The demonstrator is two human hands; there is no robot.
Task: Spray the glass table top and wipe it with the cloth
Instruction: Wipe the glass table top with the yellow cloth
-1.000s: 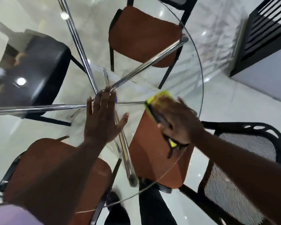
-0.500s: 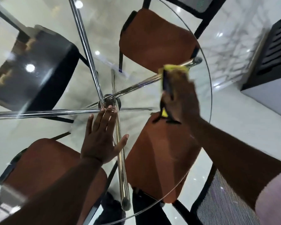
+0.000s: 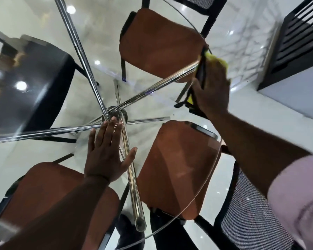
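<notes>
The right hand [image 3: 210, 89] presses a yellow cloth [image 3: 218, 59] with black trim flat against the glass, its grip closed over the fabric so that only the yellow edge shows past the fingertips and a black strip trails out by the wrist. This cloth lies near the tabletop [image 3: 90, 29] rim at about two o'clock from the centre hub [image 3: 116, 112], just above the end of one chrome leg [image 3: 152, 89]. The left hand [image 3: 107, 156] rests palm down on the glass with a wide, flat grip holding nothing, fingers spread and pointing toward twelve o'clock, fingertips just beside the hub. Chrome legs radiate from the hub beneath the clear top. Brown chair seats show through the glass at one o'clock [image 3: 161, 44], five o'clock [image 3: 177, 168] and seven o'clock [image 3: 49, 193]; a dark chair [image 3: 36, 83] sits at ten o'clock. A mesh-backed chair [image 3: 251, 221] stands outside the rim at four o'clock. A pink sleeve [image 3: 300, 195] covers the right upper arm.
</notes>
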